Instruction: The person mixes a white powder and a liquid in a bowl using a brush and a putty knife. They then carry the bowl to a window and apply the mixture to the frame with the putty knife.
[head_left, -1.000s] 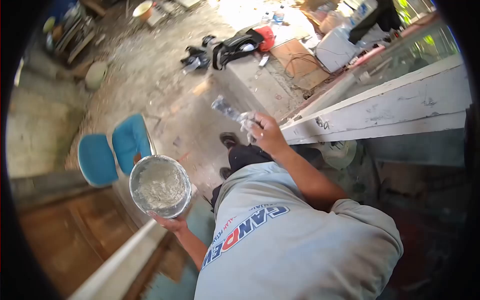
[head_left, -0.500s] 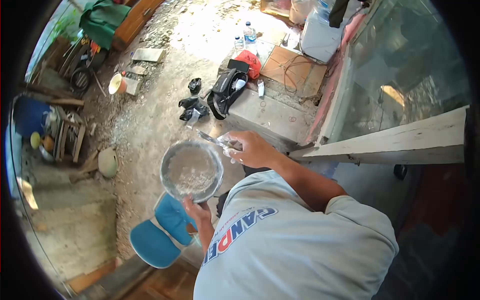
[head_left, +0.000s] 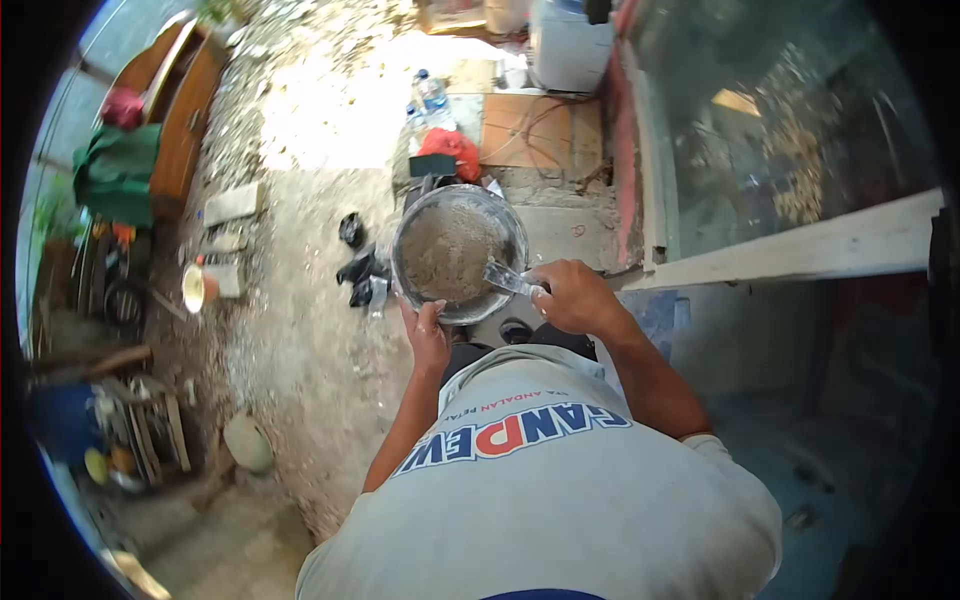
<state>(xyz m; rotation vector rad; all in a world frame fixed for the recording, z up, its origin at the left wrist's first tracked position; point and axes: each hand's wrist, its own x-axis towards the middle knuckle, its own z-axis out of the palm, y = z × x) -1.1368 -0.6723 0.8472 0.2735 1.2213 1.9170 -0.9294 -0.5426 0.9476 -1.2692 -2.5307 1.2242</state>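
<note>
My left hand [head_left: 428, 328] grips the near-left rim of a round metal basin [head_left: 519, 228], held up in front of my body. Inside the basin lies a grey-brown, lumpy mix [head_left: 450, 240] resembling mortar or plaster. Closed around a handle, my right hand [head_left: 575, 296] holds a putty knife [head_left: 508, 278]. Its pale, coated blade reaches over the basin's right side, with the tip at the mix. Most of the dark backpack on the ground is hidden behind the basin.
Black plastic bags [head_left: 362, 270] lie on the ground left of the basin. Beyond it are a red plastic bag [head_left: 455, 150] and water bottles [head_left: 433, 95]. A small bucket [head_left: 197, 288] stands farther left. A window ledge [head_left: 800, 238] juts in at right.
The basin has moved up and right in view, now level in front of me. The putty knife has gone from beside the basin to inside its rim. My view has turned.
</note>
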